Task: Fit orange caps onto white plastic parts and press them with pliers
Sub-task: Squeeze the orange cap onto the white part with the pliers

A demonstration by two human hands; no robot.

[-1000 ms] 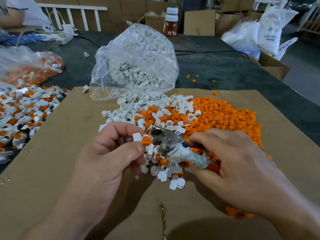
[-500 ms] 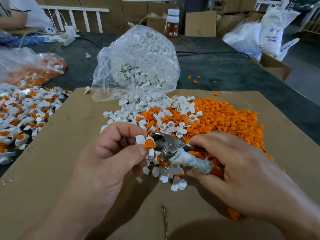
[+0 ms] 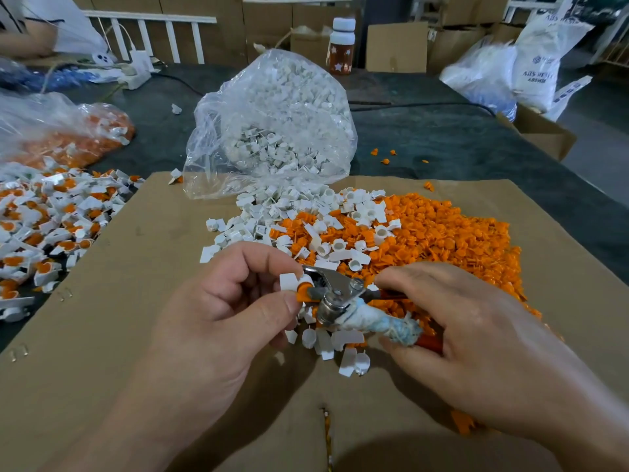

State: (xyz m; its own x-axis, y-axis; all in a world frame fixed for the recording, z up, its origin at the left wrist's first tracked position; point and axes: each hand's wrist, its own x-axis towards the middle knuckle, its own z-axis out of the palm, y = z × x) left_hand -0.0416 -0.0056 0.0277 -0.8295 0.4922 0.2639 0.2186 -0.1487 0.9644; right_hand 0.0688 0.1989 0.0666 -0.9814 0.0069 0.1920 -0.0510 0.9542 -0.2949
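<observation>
Curled fingers (image 3: 262,262) on part (image 3: 288,281) and pliers (image 3: 335,288)

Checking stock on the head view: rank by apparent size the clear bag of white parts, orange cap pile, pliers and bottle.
1. Clear bag and orange cap pile: look alike, unranked.
2. Pliers, enlarged by nearness.
3. Bottle, smallest, but far back, so real size unsure.

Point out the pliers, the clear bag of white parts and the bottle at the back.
pliers (image 3: 340,292): head view, metal head by the pivot.
clear bag (image 3: 272,124): head view, bulging front wall.
bottle (image 3: 340,56): head view, starred body under the white cap.
</observation>
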